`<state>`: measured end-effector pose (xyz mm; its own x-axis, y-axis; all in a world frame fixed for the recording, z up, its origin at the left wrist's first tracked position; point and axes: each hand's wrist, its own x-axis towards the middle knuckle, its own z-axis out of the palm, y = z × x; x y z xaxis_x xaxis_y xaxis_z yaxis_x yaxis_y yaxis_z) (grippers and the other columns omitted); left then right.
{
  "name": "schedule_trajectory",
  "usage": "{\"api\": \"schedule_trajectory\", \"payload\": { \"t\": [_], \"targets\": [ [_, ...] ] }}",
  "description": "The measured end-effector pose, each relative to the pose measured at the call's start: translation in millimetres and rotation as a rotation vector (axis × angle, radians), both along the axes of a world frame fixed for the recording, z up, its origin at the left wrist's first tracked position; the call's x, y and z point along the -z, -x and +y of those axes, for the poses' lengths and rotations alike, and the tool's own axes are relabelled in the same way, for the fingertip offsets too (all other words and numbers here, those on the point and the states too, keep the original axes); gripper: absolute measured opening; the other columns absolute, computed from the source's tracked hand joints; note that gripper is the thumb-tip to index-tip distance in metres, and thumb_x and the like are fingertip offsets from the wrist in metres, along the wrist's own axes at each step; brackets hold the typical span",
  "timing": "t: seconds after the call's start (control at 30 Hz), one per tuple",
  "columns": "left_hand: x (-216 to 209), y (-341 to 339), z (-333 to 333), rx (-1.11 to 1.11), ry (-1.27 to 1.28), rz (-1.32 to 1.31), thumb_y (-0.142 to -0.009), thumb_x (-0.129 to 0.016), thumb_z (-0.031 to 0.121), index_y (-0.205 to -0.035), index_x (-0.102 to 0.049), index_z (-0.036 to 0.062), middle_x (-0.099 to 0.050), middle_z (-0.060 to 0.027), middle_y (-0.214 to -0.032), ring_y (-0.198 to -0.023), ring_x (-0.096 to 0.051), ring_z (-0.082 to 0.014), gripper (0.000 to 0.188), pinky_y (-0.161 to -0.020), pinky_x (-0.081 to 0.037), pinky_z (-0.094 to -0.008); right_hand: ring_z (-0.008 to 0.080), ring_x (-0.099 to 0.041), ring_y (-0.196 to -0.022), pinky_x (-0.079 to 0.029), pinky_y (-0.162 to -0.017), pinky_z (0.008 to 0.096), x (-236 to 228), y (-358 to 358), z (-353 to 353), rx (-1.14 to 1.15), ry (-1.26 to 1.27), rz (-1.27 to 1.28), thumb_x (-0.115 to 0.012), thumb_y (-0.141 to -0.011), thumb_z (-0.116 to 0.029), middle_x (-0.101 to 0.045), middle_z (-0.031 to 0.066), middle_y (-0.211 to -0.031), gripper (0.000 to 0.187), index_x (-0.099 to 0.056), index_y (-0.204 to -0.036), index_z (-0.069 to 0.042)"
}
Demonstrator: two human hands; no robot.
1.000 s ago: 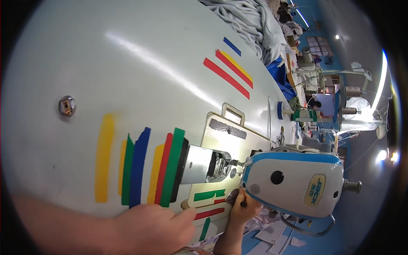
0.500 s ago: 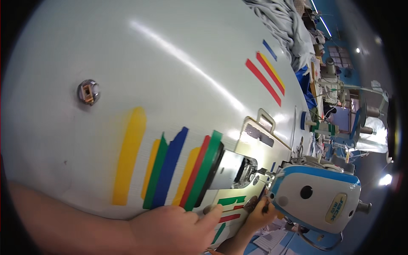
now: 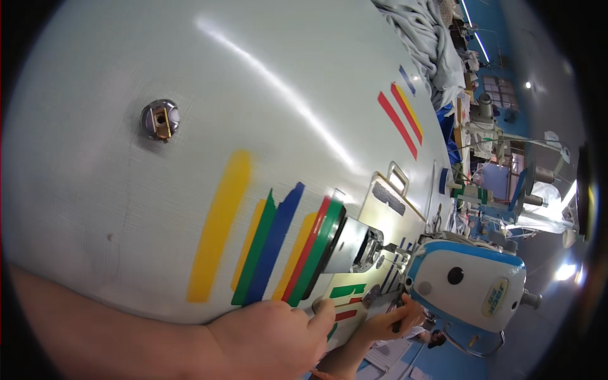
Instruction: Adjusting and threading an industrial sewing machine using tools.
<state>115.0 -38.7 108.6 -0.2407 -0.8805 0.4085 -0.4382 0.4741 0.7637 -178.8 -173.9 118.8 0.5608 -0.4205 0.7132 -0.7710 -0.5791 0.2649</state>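
Note:
A white and blue sewing machine (image 3: 468, 282) stands at the right, its needle area over a metal bed plate (image 3: 361, 282). My left hand (image 3: 272, 335) rests at the near edge of the table with its fingers curled in, beside the bed plate and the ends of the coloured tape strips. Whatever its fingers hold, if anything, is hidden. Just below the machine head, my right hand (image 3: 394, 322) is closed, fingers bent together around a small dark spot that I cannot make out.
Yellow, green, blue and red tape strips (image 3: 256, 247) lie on the pale table (image 3: 190, 209). A round metal fitting (image 3: 160, 120) sits at the left. Grey cloth (image 3: 421, 38) is heaped at the far edge. Thread spools (image 3: 538, 183) stand behind the machine.
The view has shifted, so the table strips and metal fitting appear farther right. My left index finger, stretched out before, is now bent in. My right hand shows more clearly below the machine head.

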Motion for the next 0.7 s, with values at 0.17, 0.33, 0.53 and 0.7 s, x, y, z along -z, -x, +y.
{"api": "schedule_trajectory", "payload": {
  "t": [0.17, 0.33, 0.53, 0.7],
  "targets": [
    [-1.6, -0.4, -1.9, 0.030, -0.022, -0.043, -0.074, -0.056, 0.014, -0.070, -0.054, 0.0031, -0.060, -0.0265, -0.108, -0.055, -0.060, -0.0151, 0.012, -0.046, -0.049, -0.0264, 0.0205, -0.059, -0.062, -0.043, -0.053, 0.0301, 0.8, -16.1, 5.7, -0.037, 0.029, -0.193, -0.053, -0.093, -0.029, -0.063, 0.0131, -0.074, 0.036, -0.063, -0.086, 0.005],
    [-0.9, -1.1, -1.5, 0.095, -0.049, -0.059, -0.075, -0.056, 0.011, -0.076, -0.059, -0.0024, -0.061, -0.0228, -0.093, -0.055, -0.063, -0.0244, 0.013, -0.047, -0.052, -0.0339, 0.0204, -0.054, -0.074, -0.044, -0.064, 0.0331, 3.7, -9.6, 12.7, 0.010, -0.279, -0.454, -0.049, -0.090, -0.012, -0.061, 0.0100, -0.082, 0.021, -0.063, -0.085, 0.004],
    [-10.6, -0.9, -5.6, 0.138, -0.098, -0.131, -0.076, -0.054, 0.011, -0.076, -0.059, -0.0032, -0.057, -0.0255, -0.110, -0.056, -0.063, -0.0258, 0.015, -0.049, -0.052, -0.0346, 0.0186, -0.055, -0.075, -0.044, -0.068, 0.0305, 3.3, 0.1, -1.9, -0.030, -0.324, -0.294, -0.056, -0.080, -0.002, -0.061, 0.0074, -0.082, 0.011, -0.065, -0.087, 0.000],
    [-12.1, 4.9, -5.6, 0.024, -0.178, -0.238, -0.078, -0.055, 0.015, -0.092, -0.058, 0.0036, -0.053, -0.0187, -0.122, -0.067, -0.063, -0.0251, 0.018, -0.054, -0.052, -0.0364, 0.0234, -0.059, -0.085, -0.046, -0.080, 0.0325, 7.8, 21.9, -6.5, 0.012, -0.727, -0.363, -0.062, -0.076, -0.005, -0.064, 0.0137, -0.094, 0.023, -0.064, -0.097, 0.001]
  ]
}}
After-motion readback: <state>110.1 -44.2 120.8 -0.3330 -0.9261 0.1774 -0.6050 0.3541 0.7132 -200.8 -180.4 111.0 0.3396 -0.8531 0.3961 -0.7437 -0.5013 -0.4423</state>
